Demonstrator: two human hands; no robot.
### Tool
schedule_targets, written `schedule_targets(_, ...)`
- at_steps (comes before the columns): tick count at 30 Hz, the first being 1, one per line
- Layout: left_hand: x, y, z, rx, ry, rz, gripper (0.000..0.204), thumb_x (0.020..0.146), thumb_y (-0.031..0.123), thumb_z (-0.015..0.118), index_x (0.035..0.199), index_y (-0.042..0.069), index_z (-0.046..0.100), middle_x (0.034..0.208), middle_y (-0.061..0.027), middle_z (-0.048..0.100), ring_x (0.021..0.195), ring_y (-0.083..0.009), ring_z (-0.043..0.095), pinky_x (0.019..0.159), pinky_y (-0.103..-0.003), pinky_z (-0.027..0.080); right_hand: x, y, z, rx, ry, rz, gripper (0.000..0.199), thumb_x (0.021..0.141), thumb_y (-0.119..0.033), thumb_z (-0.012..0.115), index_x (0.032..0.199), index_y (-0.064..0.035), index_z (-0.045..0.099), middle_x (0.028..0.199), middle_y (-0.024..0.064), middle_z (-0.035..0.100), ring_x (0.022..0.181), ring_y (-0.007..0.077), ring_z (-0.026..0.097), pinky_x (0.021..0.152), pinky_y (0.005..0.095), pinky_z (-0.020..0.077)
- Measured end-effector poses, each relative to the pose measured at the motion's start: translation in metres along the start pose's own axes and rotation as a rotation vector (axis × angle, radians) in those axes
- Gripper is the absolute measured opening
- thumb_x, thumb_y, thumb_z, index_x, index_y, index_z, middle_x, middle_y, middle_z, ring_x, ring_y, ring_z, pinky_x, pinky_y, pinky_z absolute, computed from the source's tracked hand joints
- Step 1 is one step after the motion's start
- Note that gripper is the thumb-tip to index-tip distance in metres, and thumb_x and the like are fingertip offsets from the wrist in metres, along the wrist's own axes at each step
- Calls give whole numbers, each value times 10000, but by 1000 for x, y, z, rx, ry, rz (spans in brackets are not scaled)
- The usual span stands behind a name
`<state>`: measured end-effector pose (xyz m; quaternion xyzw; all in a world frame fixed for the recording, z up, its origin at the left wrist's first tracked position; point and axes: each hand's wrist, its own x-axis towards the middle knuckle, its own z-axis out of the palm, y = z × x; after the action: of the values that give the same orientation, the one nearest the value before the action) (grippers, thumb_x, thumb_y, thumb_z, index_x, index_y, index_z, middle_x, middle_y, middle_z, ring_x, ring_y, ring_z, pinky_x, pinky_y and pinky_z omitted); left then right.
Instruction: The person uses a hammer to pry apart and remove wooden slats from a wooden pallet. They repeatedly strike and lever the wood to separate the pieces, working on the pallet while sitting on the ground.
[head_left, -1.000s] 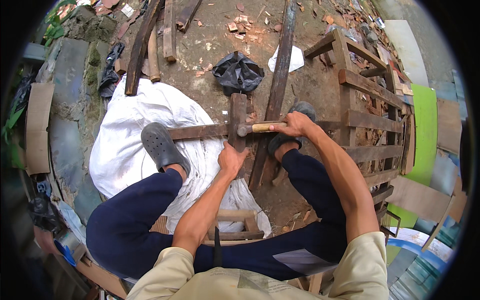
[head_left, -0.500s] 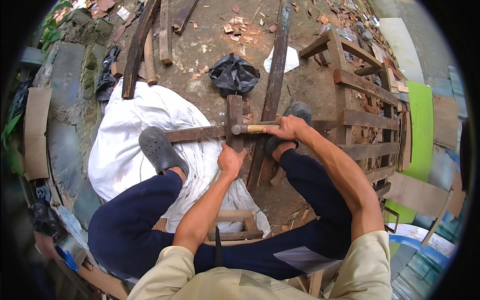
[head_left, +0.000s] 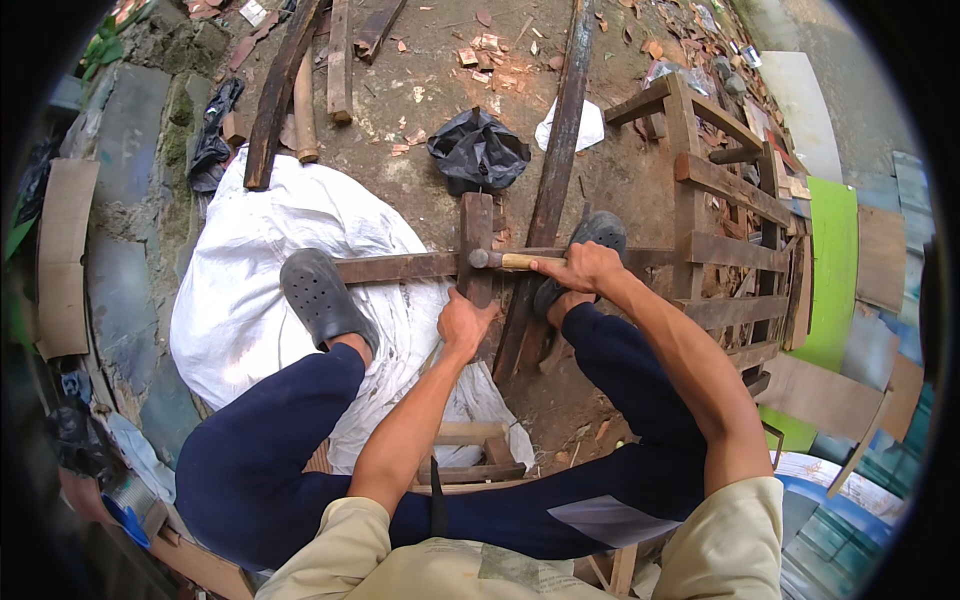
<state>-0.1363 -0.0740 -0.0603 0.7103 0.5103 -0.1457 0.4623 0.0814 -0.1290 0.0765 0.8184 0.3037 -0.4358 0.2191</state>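
Where the slatted wooden frame (head_left: 738, 250) stands: on the ground (head_left: 620, 160) at the right, beyond the right clog (head_left: 602, 231).
White sack (head_left: 285, 225): spread out at the left, partly under the left clog (head_left: 320, 300).
Long strip (head_left: 400, 267): lies crosswise between the 2 clogs and appears to pass beneath the short block.
Short block (head_left: 476, 222): set across the strip; the left hand (head_left: 467, 324) is closed round its near end.
Hammer (head_left: 517, 262): its wooden handle is gripped in the right hand (head_left: 588, 268).
Hammer head (head_left: 480, 258): over the block at the crossing, contact unclear. The step in hand looks like striking there, or lining up to strike; the next move seems to call for a firm left grip, fingers off the striking spot.
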Motion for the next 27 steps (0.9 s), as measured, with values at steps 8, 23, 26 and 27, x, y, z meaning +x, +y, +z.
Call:
schedule_targets(8,-4,4,4,43,68,51,865,709,464,785,1228,-141,449,854,-283,689,828,-427,692,759,-466,552,38,49,26,127,143,-274,936,784,-840,486,932,53,724,767,295,662,841,448,673,787,496,526)
schedule_targets(23,0,5,-3,59,38,40,845,707,461,767,1196,-153,455,865,-288,689,840,-431,690,767,-462,551,9,15,8,84,20,-81,1056,751,-899,430,1087,68,690,1052,315,675,1052,437,653,898,463,526)
schedule_targets(26,4,5,-4,12,-10,32,851,700,455,768,1200,-158,455,881,-291,689,858,-430,690,784,-461,549,8,10,6,60,-27,-15,1081,746,-909,413,1150,59,671,1098,310,667,1089,427,644,915,463,519)
schedule_targets(27,4,6,-4,-2,-29,27,855,698,453,769,1204,-161,453,885,-292,689,863,-429,689,789,-460,548,8,11,6,49,-42,9,1088,745,-913,406,1167,56,666,1111,307,665,1098,425,641,920,463,516)
